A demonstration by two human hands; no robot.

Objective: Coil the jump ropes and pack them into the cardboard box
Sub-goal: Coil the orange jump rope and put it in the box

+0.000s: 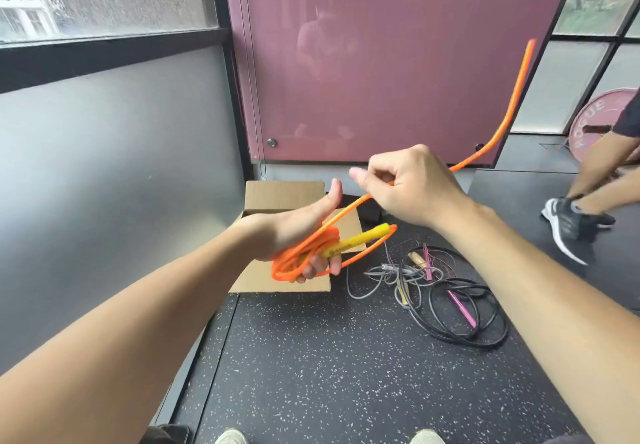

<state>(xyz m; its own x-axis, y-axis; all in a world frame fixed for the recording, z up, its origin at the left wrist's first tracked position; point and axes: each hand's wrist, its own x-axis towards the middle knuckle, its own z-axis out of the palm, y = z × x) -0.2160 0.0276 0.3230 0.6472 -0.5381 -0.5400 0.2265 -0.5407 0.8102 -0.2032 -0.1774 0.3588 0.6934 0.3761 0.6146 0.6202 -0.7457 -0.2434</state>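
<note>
An orange jump rope [298,253] with a yellow handle [360,237] is partly coiled around my left hand [294,232], which grips the coil and handle above the open cardboard box [277,198]. My right hand [412,187] pinches the free length of the same rope, whose tail [512,97] swings up to the right in the air. On the floor to the right of the box lie a black rope [464,319] with pink handles, loosely coiled, and a grey rope [384,277] tangled beside it.
Speckled black rubber floor [329,357] underfoot; my shoe tips [230,436] show at the bottom edge. A frosted glass wall runs along the left, a maroon panel behind the box. Another person's legs and black sneaker [568,225] stand at the right, near a red weight plate [595,121].
</note>
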